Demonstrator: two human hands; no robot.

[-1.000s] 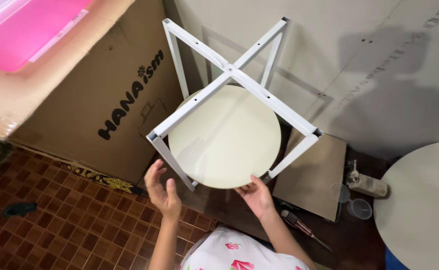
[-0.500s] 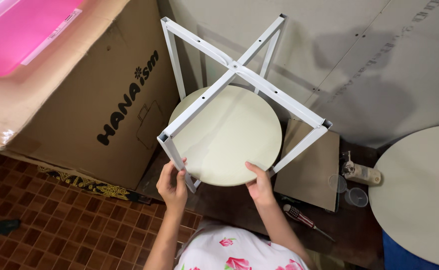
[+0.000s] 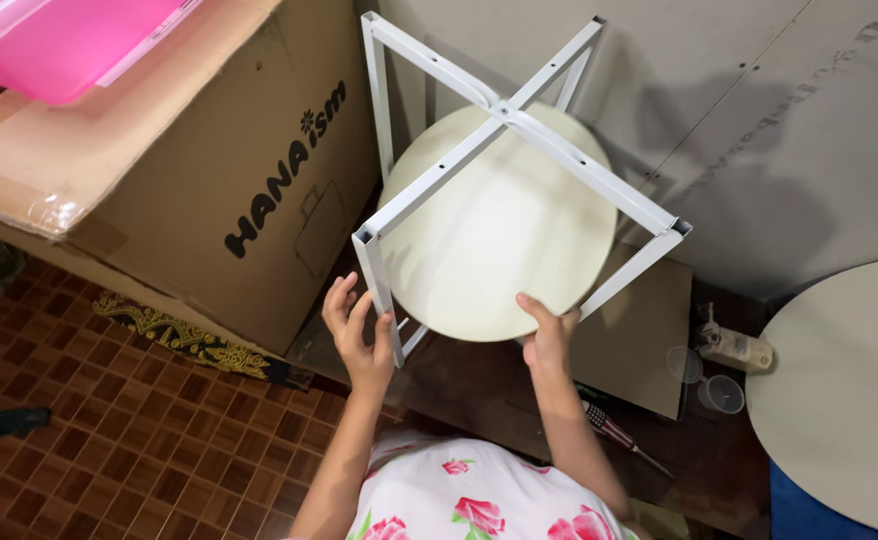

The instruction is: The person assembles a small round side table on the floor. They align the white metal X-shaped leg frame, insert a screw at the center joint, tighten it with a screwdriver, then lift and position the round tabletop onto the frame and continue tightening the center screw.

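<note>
Both hands (image 3: 359,335) on white frame (image 3: 519,130)

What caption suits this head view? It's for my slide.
Two hands, left and right, steady a white metal frame around a round cream tabletop.

1. The metal frame (image 3: 519,130) is white.
2. The round board (image 3: 499,240) inside it is pale cream.
3. The big box (image 3: 189,180) is brown with black letters.
4. The tub (image 3: 69,40) on top is bright pink.
5. The floor tiles (image 3: 109,450) are dark red-brown squares.
6. The person's shirt (image 3: 479,500) is white with pink roses.
7. Another round board (image 3: 849,390) is grey-cream.
</note>
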